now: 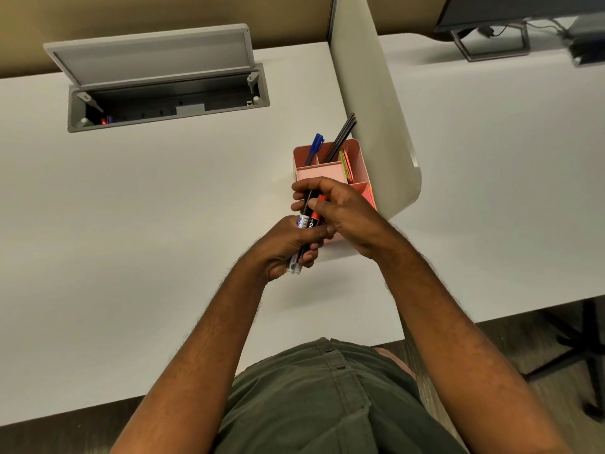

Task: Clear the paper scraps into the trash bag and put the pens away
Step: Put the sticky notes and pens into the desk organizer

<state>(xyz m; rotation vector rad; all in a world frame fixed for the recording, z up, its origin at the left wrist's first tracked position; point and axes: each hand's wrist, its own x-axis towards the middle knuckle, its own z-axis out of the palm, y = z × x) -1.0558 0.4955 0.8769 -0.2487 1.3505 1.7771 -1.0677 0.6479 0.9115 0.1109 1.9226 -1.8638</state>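
Both hands hold a small bundle of markers just in front of a pink desk organiser. My left hand grips the lower barrels. My right hand curls round the caps, one black and one red. The organiser has several compartments; blue pens and dark pencils stand in the back ones, and coloured sticky notes sit at its right. No paper scraps or trash bag show in the head view.
The white desk has an open grey cable hatch at the back left. A pale divider panel stands right behind the organiser. A neighbouring desk with a monitor stand lies to the right, and a chair base stands on the floor.
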